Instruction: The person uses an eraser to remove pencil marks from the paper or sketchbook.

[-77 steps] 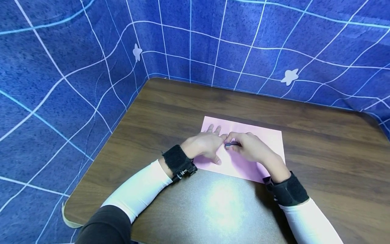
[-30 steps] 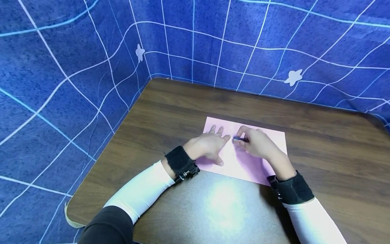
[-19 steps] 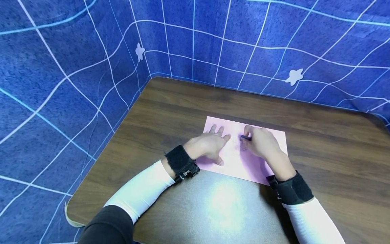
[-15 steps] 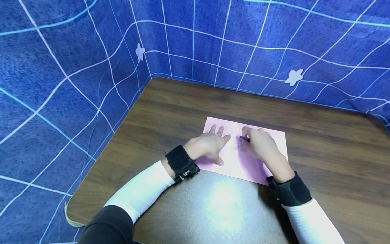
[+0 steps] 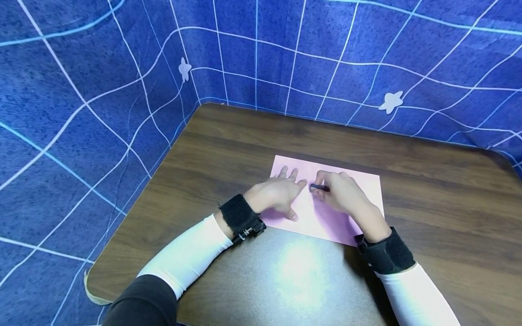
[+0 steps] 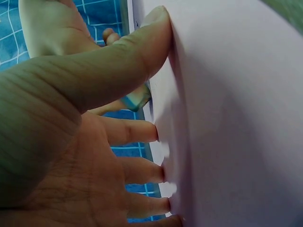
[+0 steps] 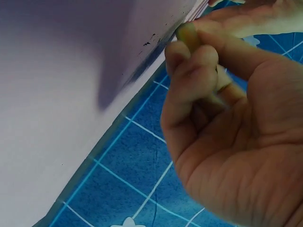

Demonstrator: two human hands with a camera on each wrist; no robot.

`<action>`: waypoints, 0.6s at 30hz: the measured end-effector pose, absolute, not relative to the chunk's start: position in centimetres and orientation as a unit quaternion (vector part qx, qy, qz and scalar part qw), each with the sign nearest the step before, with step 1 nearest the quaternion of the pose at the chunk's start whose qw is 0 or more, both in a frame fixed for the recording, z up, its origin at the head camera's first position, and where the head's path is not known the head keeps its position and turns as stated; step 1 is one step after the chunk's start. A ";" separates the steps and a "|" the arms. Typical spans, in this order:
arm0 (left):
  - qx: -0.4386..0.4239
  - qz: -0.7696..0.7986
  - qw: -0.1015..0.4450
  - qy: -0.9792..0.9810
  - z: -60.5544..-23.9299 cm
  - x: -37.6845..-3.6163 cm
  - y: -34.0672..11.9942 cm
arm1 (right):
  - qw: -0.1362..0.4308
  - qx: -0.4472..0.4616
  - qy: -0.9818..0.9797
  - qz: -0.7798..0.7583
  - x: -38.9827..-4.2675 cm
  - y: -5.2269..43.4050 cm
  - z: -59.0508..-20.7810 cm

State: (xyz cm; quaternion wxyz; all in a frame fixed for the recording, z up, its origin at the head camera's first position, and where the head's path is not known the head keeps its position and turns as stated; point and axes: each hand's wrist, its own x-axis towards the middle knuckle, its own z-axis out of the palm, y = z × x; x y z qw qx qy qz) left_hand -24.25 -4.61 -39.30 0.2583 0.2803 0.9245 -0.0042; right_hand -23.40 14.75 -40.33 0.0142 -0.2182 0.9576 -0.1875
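Observation:
A pink sheet of paper [image 5: 311,219] lies flat on the brown wooden table [image 5: 244,149]. My left hand [image 5: 290,195] rests on the sheet's left part with straight, spread fingers, pressing it down; the left wrist view shows the fingertips [image 6: 158,172] on the paper [image 6: 236,118]. My right hand [image 5: 324,188] grips a short dark crayon [image 5: 317,187], its tip on the paper just right of the left hand. In the right wrist view the fingers of the right hand [image 7: 199,80] curl round the crayon [image 7: 187,34], beside small dark marks [image 7: 152,42] on the sheet [image 7: 61,71].
A blue cloth with a white grid and star shapes [image 5: 102,90] stands close round the table's far and left sides. Bright glare [image 5: 299,271] lies on the tabletop in front of the paper. Bare wood stretches to the right [image 5: 448,203].
My right hand carried the crayon rightward across the paper, then back left toward the left hand. The left hand has stayed pressed on the sheet.

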 end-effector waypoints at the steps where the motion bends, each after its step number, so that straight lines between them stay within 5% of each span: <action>1: 0.282 -0.004 0.258 0.924 -39.3 -24.3 -4.6 | 0.014 -0.196 0.964 -0.179 -23.4 14.8 -40.3; 6: 0.288 -0.006 0.251 0.924 -39.4 -24.3 -4.6 | -0.003 -0.159 0.976 -0.147 -23.3 14.8 -40.1; 18: 0.276 -0.015 0.259 0.925 -39.5 -24.4 -4.4 | -0.003 -0.306 0.933 -0.190 -23.3 14.4 -40.6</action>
